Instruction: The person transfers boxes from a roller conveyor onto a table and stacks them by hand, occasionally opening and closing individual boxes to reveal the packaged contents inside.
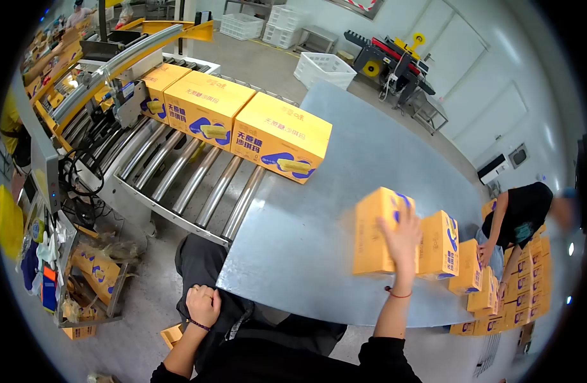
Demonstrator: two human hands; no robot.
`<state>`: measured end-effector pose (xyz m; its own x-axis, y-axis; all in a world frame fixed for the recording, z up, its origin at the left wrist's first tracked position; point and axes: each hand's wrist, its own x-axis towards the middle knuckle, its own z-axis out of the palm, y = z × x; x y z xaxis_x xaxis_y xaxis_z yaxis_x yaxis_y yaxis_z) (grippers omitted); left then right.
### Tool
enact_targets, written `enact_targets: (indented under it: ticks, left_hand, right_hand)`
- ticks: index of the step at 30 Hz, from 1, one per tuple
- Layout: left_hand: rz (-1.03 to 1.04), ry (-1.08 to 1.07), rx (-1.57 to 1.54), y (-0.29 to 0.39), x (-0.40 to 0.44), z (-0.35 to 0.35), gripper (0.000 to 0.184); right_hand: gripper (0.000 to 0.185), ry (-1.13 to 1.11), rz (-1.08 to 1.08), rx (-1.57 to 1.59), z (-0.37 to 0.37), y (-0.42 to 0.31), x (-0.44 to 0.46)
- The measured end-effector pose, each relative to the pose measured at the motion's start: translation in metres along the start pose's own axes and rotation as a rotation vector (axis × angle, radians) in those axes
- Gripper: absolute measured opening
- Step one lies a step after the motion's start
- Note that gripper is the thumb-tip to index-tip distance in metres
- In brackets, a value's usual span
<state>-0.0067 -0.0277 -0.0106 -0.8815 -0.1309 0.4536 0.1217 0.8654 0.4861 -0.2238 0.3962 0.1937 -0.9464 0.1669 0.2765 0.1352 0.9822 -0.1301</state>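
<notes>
My right hand [402,233] lies spread against a yellow carton [370,236], which stands on the grey metal table and is a little blurred. Its fingers are stretched over the carton's side and are not wrapped round it. Touching or close behind that carton is another yellow carton [439,246], the nearest of a row running right. My left hand [204,304] rests closed on my dark trouser leg, beside the table's near edge, with nothing seen in it.
On the roller conveyor [207,185] three printed yellow cartons [284,131] stand in line, the front one reaching onto the metal table [306,255]. A co-worker [520,214] bends over cartons at the right, near stacked cartons [520,287]. White crates [324,69] stand behind.
</notes>
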Motion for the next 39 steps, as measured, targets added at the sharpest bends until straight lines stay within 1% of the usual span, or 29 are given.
enact_targets:
  ticks: [1, 3, 4, 5, 7, 9, 10, 11, 12, 14, 16, 17, 18, 19, 21, 25, 27, 29, 31, 33, 34, 36, 37, 39]
  left_hand:
    - [0.000, -0.004, -0.011, -0.002, 0.000, 0.000, 0.022]
    - [0.007, -0.010, -0.033, -0.005, 0.000, 0.001, 0.022]
    - [0.012, -0.010, -0.036, -0.007, 0.000, 0.001, 0.022]
    - [0.015, -0.008, -0.039, -0.007, 0.001, 0.001, 0.022]
    - [0.021, 0.003, -0.063, -0.006, 0.004, 0.002, 0.022]
    - [0.030, 0.006, -0.078, -0.007, 0.003, 0.002, 0.022]
    - [0.027, 0.003, -0.080, -0.008, 0.002, 0.003, 0.022]
    - [0.021, 0.009, -0.078, -0.009, 0.002, 0.003, 0.022]
    - [0.027, 0.005, -0.081, -0.009, 0.002, 0.004, 0.021]
    - [0.038, 0.011, -0.069, -0.007, 0.003, -0.001, 0.019]
    - [0.031, 0.018, -0.050, -0.010, 0.000, 0.001, 0.018]
    - [0.029, 0.024, -0.040, -0.009, -0.001, 0.000, 0.019]
    - [0.022, 0.033, -0.052, -0.008, 0.000, -0.002, 0.019]
    - [0.016, 0.037, -0.047, -0.008, -0.001, -0.001, 0.019]
    - [0.007, 0.067, -0.062, -0.006, -0.001, -0.002, 0.019]
    - [0.001, 0.085, -0.074, -0.007, -0.001, -0.001, 0.019]
    - [-0.001, 0.084, -0.087, -0.008, -0.002, 0.001, 0.020]
    - [-0.001, 0.079, -0.094, -0.011, -0.002, 0.001, 0.020]
    - [0.003, 0.059, -0.120, -0.012, -0.002, 0.001, 0.020]
    - [0.021, 0.042, -0.109, -0.011, 0.000, -0.002, 0.020]
    - [0.023, 0.032, -0.107, -0.012, 0.000, -0.003, 0.020]
    - [0.032, 0.011, -0.082, -0.011, 0.002, -0.003, 0.020]
    - [0.033, 0.000, -0.055, -0.010, 0.001, -0.002, 0.020]
    - [0.055, 0.007, -0.051, -0.010, -0.001, 0.001, 0.020]
  right_hand:
    - [0.090, 0.038, 0.061, -0.046, 0.000, 0.035, 0.002]
    - [0.088, -0.005, 0.274, -0.078, -0.007, 0.106, 0.003]
    - [0.088, 0.000, 0.281, -0.085, -0.014, 0.127, -0.001]
    - [0.088, -0.040, 0.317, -0.064, -0.022, 0.142, -0.005]
    - [0.087, -0.076, 0.351, -0.053, -0.033, 0.161, 0.000]
    - [0.087, -0.145, 0.481, -0.217, -0.023, 0.181, 0.013]
    - [0.084, -0.163, 0.371, -0.335, 0.003, 0.214, 0.031]
    - [0.079, -0.047, 0.229, -0.282, 0.008, 0.194, 0.040]
    - [0.075, 0.067, 0.082, -0.226, 0.017, 0.159, 0.054]
    - [0.066, 0.175, -0.188, 0.082, 0.037, 0.081, 0.086]
    - [0.060, 0.103, -0.299, 0.126, 0.031, -0.021, 0.107]
    - [0.062, 0.088, -0.346, 0.234, 0.036, -0.062, 0.121]
    - [0.064, 0.070, -0.393, 0.341, 0.039, -0.097, 0.133]
    - [0.064, 0.064, -0.422, 0.357, 0.044, -0.128, 0.145]
    - [0.064, -0.054, -0.386, 0.334, 0.058, -0.171, 0.160]
    - [0.065, -0.094, -0.393, 0.257, 0.066, -0.187, 0.155]
    - [0.065, 0.141, -0.474, 0.153, 0.054, -0.183, 0.119]
    - [0.067, 0.446, -0.592, 0.075, 0.031, -0.189, 0.053]
    - [0.071, 0.250, -0.612, -0.071, 0.007, -0.197, -0.015]
    - [0.081, -0.282, -0.682, 0.043, -0.025, -0.209, -0.053]
    - [0.081, -0.280, -0.662, 0.052, -0.030, -0.211, -0.055]
    - [0.087, 0.028, -0.810, 0.034, -0.040, -0.208, -0.046]
    - [0.087, 0.039, -0.783, 0.033, -0.033, -0.200, -0.039]
    - [0.090, -0.095, -0.730, 0.163, -0.004, -0.185, -0.021]
